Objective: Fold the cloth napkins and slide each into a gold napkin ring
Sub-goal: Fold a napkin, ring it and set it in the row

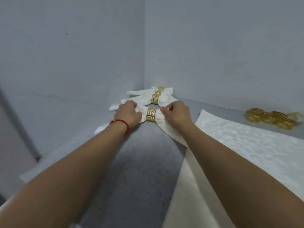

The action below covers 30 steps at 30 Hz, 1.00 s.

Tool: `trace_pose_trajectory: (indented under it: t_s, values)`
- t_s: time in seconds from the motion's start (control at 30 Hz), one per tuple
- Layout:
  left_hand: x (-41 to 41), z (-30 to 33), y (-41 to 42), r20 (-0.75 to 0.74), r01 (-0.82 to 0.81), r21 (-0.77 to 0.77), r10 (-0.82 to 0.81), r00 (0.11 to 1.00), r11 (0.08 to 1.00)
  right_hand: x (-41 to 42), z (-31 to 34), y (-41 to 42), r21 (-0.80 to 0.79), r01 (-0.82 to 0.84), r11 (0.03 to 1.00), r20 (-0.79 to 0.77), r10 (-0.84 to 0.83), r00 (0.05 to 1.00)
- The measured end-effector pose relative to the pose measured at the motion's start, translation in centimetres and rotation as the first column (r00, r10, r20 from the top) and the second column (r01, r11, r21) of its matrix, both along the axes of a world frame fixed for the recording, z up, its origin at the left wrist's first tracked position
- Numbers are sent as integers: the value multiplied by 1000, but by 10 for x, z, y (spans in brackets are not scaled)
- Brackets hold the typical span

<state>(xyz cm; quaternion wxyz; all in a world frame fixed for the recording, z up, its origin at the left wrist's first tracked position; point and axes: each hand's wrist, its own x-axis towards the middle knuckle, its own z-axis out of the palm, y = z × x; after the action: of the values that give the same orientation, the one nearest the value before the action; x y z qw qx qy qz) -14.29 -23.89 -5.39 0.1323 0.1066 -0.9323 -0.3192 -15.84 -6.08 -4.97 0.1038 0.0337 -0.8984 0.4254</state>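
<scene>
A white folded napkin point(158, 118) lies on the grey table with a gold napkin ring point(151, 114) around its middle. My left hand point(128, 114), a red cord on its wrist, grips the napkin just left of the ring. My right hand point(176, 113) pinches the cloth just right of the ring. Behind them, in the corner, lie several napkins in gold rings point(156, 97), stacked side by side.
A flat stack of unfolded white napkins point(238, 145) covers the table's right side, under my right forearm. A pile of loose gold rings point(273, 118) sits at the far right. Grey walls point(98, 55) close the corner. The table's left edge point(29, 171) runs diagonally.
</scene>
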Motion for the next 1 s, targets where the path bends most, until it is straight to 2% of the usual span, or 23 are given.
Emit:
trace_pose_trajectory:
  t_s: [0.17,0.27,0.4,0.5,0.7,0.87,1.0]
  values:
    - [-37,-15,3,-189,-70,-197,32,981,978,-29,-2,-11,23,57,998,-29,-57,998]
    - [-63,-21,3,-220,-112,-319,41,975,941,-48,-7,-12,28,88,996,-79,-85,993]
    - [-82,-31,6,-252,-149,-376,54,966,915,-65,-16,-15,53,130,990,-113,-123,986]
    - [-92,-34,4,-311,-197,-497,39,950,845,-73,-21,-14,75,151,986,-137,-140,981]
    - [-99,-35,0,-310,-195,-449,52,949,872,-79,-22,-17,149,144,978,-159,-120,980]
    - [-91,-32,1,-331,-237,-497,71,941,835,-64,-15,-14,128,127,984,-137,-110,985]
    - [-70,-29,7,-378,-274,-529,66,923,803,-37,-16,5,181,29,983,-207,9,978]
